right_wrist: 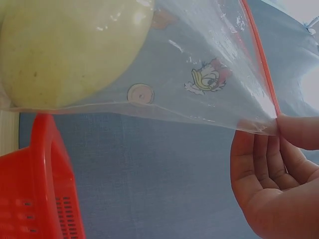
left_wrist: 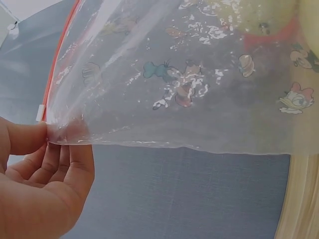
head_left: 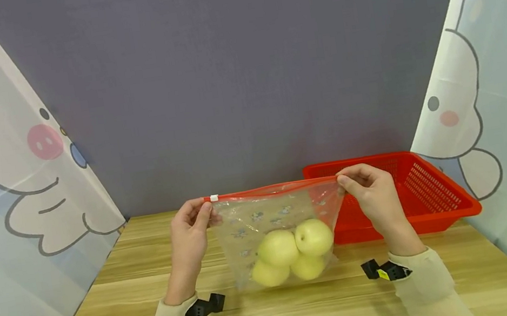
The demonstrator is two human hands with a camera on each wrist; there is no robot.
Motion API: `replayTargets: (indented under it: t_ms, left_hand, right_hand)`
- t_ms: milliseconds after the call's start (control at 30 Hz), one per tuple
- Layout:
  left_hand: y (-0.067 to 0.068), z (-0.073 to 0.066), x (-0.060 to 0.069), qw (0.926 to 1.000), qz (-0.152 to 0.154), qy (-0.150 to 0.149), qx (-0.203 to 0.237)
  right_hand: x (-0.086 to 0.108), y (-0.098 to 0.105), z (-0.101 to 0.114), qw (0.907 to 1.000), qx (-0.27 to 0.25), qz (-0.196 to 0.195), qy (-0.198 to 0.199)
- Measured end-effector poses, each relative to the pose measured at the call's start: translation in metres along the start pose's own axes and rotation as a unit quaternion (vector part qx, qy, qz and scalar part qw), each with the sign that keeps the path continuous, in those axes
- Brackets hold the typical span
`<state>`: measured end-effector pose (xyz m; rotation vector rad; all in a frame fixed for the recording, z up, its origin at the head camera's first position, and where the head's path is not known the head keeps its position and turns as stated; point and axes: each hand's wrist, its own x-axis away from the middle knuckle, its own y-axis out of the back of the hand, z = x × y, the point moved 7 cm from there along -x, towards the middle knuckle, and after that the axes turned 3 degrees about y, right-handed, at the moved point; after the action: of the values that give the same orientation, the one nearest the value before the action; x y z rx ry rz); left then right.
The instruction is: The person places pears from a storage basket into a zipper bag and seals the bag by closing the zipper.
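Note:
A clear zipper bag (head_left: 244, 230) printed with small cartoon figures is held upright by its two top corners. Along its top edge runs a red zip strip (head_left: 258, 192), with a white slider (head_left: 214, 198) at the left end. Several yellow-green round fruits (head_left: 278, 248), like pears or apples, lie heaped in the bottom of the bag. My left hand (head_left: 189, 230) pinches the left corner just beside the slider, between thumb and fingers. My right hand (head_left: 374, 197) pinches the right corner the same way. In the right wrist view one fruit (right_wrist: 70, 50) shows large through the plastic.
A red plastic basket (head_left: 439, 216) with slotted walls stands behind and to the right of the bag, partly hidden by it and the right hand. The wooden table (head_left: 123, 308) ends at a grey backdrop (head_left: 231, 74). Printed cartoon curtains (head_left: 23, 230) hang on both sides.

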<state>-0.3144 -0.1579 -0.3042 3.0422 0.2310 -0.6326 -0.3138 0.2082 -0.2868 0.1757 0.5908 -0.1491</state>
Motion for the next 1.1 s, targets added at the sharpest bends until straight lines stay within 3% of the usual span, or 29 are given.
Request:
replayTargets:
  t_ms: [433,667,800,900,1100]
  left_hand:
    - [0.000,-0.001,-0.001,0.9996,-0.012,-0.015,0.020]
    - [-0.002,-0.002,0.000,0.9988,-0.020,-0.026,0.037]
    - [-0.002,-0.002,0.000,0.9983,-0.024,-0.030,0.043]
    - [-0.004,-0.001,0.000,0.9981,-0.020,-0.025,0.054]
    - [-0.004,-0.002,0.001,0.9975,-0.018,-0.021,0.065]
  right_hand:
    - [0.000,-0.002,-0.001,0.9996,0.011,0.018,-0.017]
    - [0.001,-0.004,0.004,0.9996,0.008,0.026,-0.002]
    - [0.002,-0.007,0.010,0.9963,0.078,0.033,0.012]
    - [0.004,-0.010,0.017,0.9882,0.146,0.032,0.036]
    - [0.003,-0.021,0.047,0.9644,0.226,0.017,0.137]
